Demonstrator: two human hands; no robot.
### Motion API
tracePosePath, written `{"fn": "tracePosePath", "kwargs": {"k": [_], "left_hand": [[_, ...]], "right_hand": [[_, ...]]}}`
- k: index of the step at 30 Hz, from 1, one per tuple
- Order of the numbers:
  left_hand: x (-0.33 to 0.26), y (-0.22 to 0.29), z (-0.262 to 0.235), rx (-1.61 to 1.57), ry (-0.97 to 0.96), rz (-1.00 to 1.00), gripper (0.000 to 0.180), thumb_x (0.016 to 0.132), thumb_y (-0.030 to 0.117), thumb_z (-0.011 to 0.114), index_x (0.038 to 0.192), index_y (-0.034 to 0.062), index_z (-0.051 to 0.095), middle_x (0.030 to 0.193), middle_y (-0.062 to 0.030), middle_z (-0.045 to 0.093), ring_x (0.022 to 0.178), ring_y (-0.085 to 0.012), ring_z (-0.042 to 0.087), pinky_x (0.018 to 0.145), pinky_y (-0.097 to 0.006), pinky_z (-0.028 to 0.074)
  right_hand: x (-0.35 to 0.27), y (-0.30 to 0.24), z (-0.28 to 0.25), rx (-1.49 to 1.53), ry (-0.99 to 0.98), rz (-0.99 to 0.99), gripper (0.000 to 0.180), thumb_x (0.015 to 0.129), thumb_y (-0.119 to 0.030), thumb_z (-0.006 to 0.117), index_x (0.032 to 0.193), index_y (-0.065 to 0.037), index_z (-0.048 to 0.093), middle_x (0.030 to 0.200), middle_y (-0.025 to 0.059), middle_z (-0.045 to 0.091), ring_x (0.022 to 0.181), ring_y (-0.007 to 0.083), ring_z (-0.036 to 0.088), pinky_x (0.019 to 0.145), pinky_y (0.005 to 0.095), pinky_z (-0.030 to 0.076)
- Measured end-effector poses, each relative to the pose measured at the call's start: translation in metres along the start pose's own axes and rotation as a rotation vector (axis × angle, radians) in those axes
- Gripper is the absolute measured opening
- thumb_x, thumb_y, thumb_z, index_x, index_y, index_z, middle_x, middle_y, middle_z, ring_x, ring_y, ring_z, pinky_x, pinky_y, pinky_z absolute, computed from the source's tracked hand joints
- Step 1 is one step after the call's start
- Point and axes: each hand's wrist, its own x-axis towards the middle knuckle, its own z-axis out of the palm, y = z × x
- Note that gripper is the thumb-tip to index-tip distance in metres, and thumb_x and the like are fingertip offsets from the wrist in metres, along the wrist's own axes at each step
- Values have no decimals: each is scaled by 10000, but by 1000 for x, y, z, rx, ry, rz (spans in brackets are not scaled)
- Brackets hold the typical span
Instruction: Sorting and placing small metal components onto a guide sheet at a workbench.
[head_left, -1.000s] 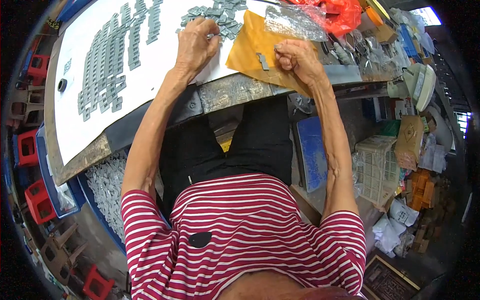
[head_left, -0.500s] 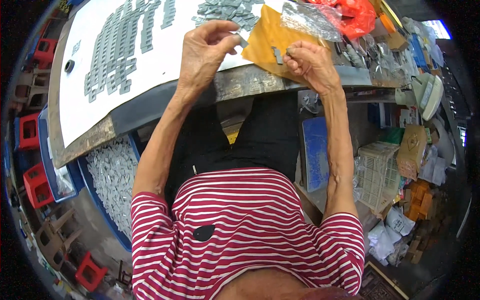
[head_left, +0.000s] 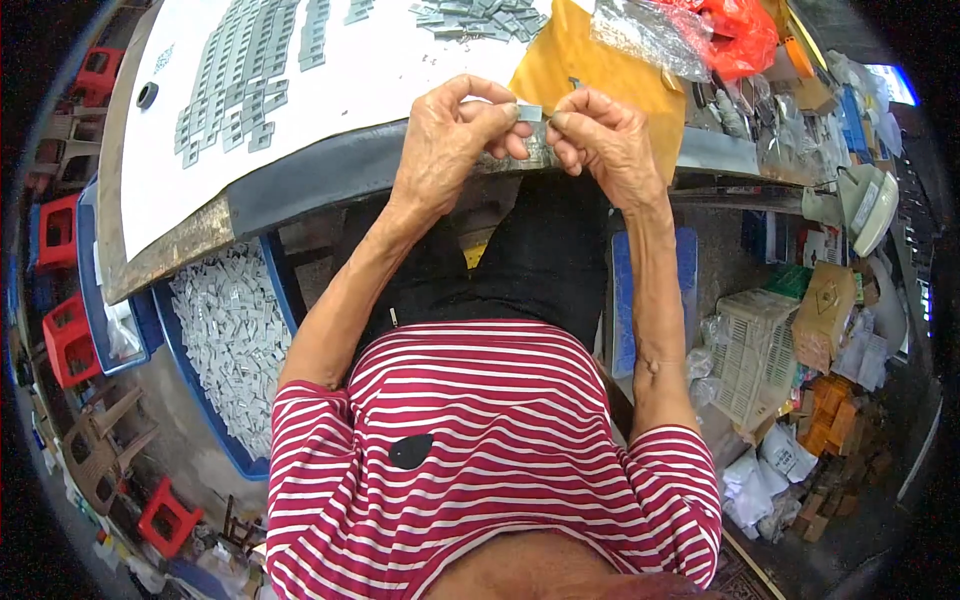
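Over the table's near edge, my left hand pinches a small flat grey piece between thumb and fingertips. Close to the piece's right end, my right hand has its thumb and forefinger pressed together; whatever is between them is too small to name. Below and behind the right hand lies a yellow-brown sheet, with a small grey part on it, partly hidden by the fingers. A heap of similar grey pieces rests farther back on white paper.
Rows of grey pieces cover the left of the white paper, near a dark ring. Clear plastic and a red bag lie at back right. A blue bin of grey pieces stands below the table.
My left hand has moved right and nearer with the grey piece, coming close to my right hand. The right hand has shifted slightly nearer and left, and the whole view has shifted a little.
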Motion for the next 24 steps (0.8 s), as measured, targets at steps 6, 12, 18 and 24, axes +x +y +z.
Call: {"fn": "tracePosePath", "kwargs": {"k": [6, 12, 18, 24], "left_hand": [[-6, -3, -2, 43, -17, -11, 197, 812, 90, 548, 963, -36, 540, 734, -108, 629, 612, -105, 578, 599, -212, 446], [-8, -8, -3, 85, -57, -4, 209, 816, 95, 542, 985, -23, 576, 779, -47, 608, 634, -72, 535, 635, -202, 447], [-16, -10, 7, 190, -35, 47, 259, 803, 75, 536, 1044, -10, 577, 799, -2, 578, 682, -55, 506, 659, -183, 426], [-23, -6, 13, 172, 10, 53, 241, 771, 39, 540, 1002, -13, 588, 765, 6, 550, 681, -53, 506, 632, -182, 421]], "right_hand": [[-3, 8, 3, 35, 58, -28, 87, 796, -76, 586, 820, 7, 582, 652, 45, 585, 494, 60, 505, 427, 170, 401], [-8, 15, 16, -6, 93, -128, 76, 797, -65, 584, 803, 10, 580, 628, 14, 553, 489, 47, 467, 447, 177, 380], [-20, 28, 28, -105, 158, -230, 70, 816, -55, 562, 829, 14, 567, 633, 6, 546, 508, 48, 488, 465, 164, 394], [-26, 31, 26, -138, 179, -199, 77, 825, -67, 557, 840, 8, 565, 636, 4, 544, 525, 45, 494, 483, 167, 408]]}}
